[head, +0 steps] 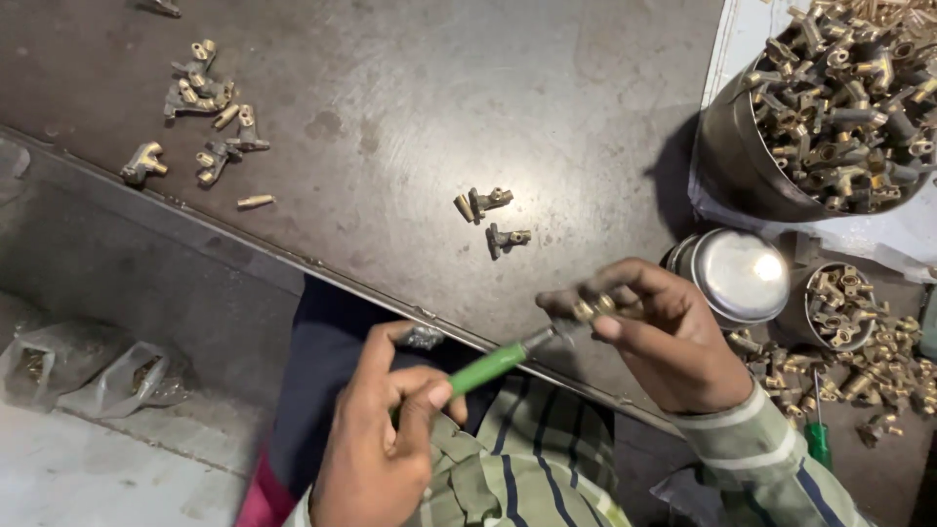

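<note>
Single head-worn view, looking steeply down, close over the dark workbench (410, 107) edge and lap

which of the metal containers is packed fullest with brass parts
The big pot at top right, heaped above its rim with brass fittings. The small cup below it holds only a few, and the shiny tin beside that shows none.

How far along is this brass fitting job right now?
Possibly done: a few loose fittings on the metal table. In hand: the left hand drives a green-handled screwdriver into a fitting held by the right hand. Left: a heaped metal bucket.
</note>
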